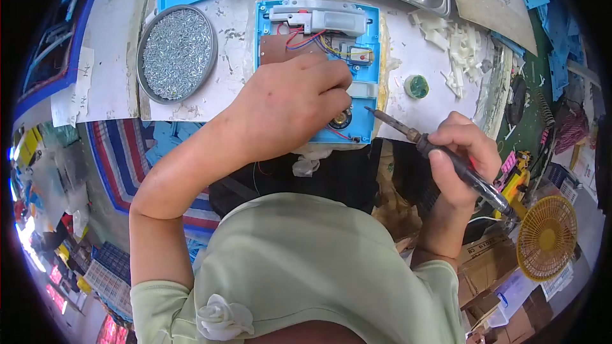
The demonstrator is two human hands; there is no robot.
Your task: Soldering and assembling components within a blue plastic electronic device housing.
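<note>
Blue plastic casing (pixel 364 129) lies beneath left grip (pixel 287 105), finger closure hidden, cannot tell; right grip (pixel 466 156) wraps black-handled soldering iron (pixel 424 144), tip (pixel 372 111) over casing, up-left of that grip.

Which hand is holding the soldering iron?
The right hand: it grips the soldering iron by its handle, whereas the left hand is over the blue casing.
</note>
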